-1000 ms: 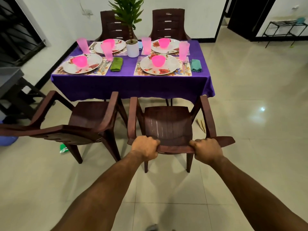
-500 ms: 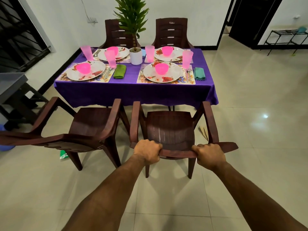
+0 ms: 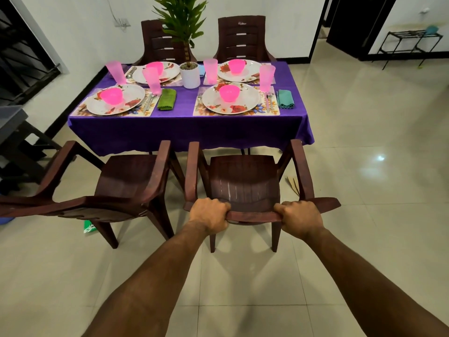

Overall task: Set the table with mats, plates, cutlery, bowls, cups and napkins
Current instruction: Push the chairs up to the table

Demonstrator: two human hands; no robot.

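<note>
You've pushed the chair (image 3: 245, 188) closer to the tabletop (image 3: 189, 127); your left hand (image 3: 210, 216) and right hand (image 3: 300, 218) both grip its backrest's top edge.

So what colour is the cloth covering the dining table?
The tablecloth is a deep purple, plain with no pattern; the head view shows it clearly.

I see glossy cream floor tiles (image 3: 364, 142) catching a light glare at 3 o'clock, white walls (image 3: 80, 32), a dark doorway (image 3: 349, 23) and black metal rack (image 3: 410, 45) at 1 o'clock.
</note>
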